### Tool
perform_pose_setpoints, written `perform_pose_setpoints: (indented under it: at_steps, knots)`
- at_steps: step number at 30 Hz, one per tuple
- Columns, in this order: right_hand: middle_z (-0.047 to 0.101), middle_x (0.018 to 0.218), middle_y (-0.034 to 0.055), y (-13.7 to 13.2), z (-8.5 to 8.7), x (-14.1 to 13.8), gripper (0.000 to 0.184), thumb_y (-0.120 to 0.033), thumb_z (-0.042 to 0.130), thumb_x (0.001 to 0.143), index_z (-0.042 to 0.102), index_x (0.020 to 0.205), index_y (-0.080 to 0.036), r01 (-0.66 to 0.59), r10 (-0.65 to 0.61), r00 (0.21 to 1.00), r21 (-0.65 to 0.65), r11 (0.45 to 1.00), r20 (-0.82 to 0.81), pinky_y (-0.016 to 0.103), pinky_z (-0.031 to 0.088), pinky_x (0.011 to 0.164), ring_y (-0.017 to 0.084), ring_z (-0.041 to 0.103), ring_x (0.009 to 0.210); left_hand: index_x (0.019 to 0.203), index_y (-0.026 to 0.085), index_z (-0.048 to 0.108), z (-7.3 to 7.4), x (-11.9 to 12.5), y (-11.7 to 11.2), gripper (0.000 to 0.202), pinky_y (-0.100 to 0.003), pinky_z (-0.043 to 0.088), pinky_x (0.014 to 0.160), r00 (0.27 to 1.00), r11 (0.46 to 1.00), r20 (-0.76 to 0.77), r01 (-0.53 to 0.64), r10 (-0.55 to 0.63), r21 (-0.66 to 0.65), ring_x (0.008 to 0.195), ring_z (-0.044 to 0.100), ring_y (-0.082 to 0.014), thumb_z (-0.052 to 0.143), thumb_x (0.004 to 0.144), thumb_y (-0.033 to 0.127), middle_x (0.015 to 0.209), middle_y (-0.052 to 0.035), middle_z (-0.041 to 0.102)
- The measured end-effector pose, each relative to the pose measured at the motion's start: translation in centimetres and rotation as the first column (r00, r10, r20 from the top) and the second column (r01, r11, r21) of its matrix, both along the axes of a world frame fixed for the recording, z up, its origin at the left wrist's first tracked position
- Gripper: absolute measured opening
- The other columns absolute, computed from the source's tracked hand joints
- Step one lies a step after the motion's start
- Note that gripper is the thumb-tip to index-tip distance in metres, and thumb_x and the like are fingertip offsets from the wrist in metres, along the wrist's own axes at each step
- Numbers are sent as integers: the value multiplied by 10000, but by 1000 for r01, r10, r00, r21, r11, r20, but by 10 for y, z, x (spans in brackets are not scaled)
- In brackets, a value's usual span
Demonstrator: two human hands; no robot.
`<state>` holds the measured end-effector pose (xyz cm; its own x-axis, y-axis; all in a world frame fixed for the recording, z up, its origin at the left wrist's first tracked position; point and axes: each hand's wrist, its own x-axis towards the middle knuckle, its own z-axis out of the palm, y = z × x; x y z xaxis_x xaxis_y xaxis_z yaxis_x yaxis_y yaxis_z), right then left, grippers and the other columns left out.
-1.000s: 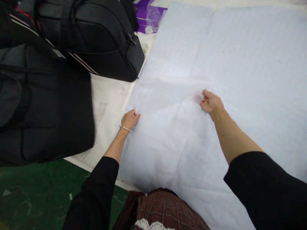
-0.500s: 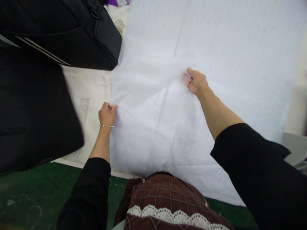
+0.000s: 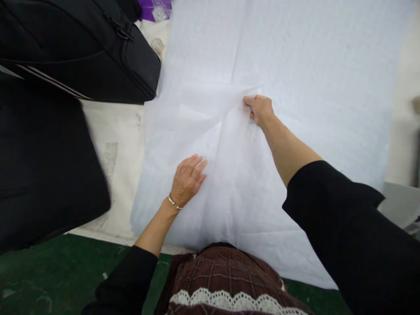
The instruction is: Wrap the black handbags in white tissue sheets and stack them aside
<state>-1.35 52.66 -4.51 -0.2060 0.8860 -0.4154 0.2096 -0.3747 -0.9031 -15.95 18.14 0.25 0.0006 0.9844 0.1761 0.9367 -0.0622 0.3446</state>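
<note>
A large, thin white sheet (image 3: 295, 65), looking like non-woven fabric, covers most of the table in front of me. Part of it is folded over in the middle, with creases running toward my body. My right hand (image 3: 260, 109) pinches the corner of the folded layer between thumb and fingers. Over the lower left of the sheet is my left hand (image 3: 188, 179), palm down, fingers apart and holding nothing. A silver bracelet (image 3: 173, 201) circles the left wrist.
Two black bags stand at the left, a farther bag (image 3: 108, 52) and a nearer bag (image 3: 49, 166). A clear roll (image 3: 157, 46) and a purple item (image 3: 147, 9) lie behind them. Below the table edge shows a green floor (image 3: 65, 262).
My left hand has let go of the sheet's left edge and moved right onto the fabric. My right hand still pinches its corner, slightly farther left in view.
</note>
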Motion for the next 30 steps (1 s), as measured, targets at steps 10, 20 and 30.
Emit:
perform_pose_setpoints:
  at_steps: [10,20,30]
  knots:
    - [538,640,-59,4,0,-7,257,-147,661,852,467,699,-217,131,-138,988,-96,987,-71,252,540,598,102,549,594,1535,258,258,-47,22,-15,662,-533,71,1227,988,941,-74,106,-136,-320,1497,136,-273,454,953,505,1597,-98,267]
    - [465,1357,30,-102,43,48,465,-183,646,890,432,1293,-271,13,-30,999,456,890,29,402,294,1153,150,368,1276,1525,250,279,-46,26,-11,660,-533,25,1216,989,945,-53,115,-137,-305,1504,98,-271,455,951,522,1614,-100,223]
    - [379,1527,94,-420,7,158,434,-246,440,994,436,1423,-179,-881,763,180,446,-155,621,553,188,1200,240,176,1472,1509,244,316,-40,41,-45,635,-580,44,1202,960,940,-75,244,-269,-236,1497,142,-283,490,945,478,1601,-113,258]
